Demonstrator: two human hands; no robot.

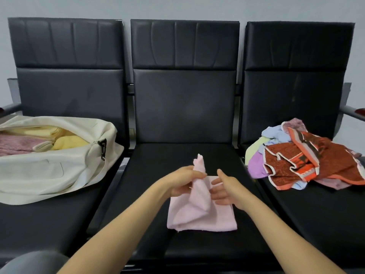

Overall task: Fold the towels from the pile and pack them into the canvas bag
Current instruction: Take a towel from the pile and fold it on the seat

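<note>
Pinching one corner of the pink towel (199, 216) in the left hand (183, 182) and holding that corner up, with the rest of the towel lying flat on the middle seat (177, 159). Holding the right hand (227, 190) open just beside the lifted part, fingers straight and a little spread, gripping nothing; hard to tell if touching the cloth. Lying on the left seat (39, 224): the canvas bag (49, 175), on its side with its top open, showing yellow towels (67, 142) and a pinkish one (15, 144) inside. Lying on the right seat (316, 214): the pile of towels (304, 155), all messy, with a red patterned one (335, 167) on top.
</note>
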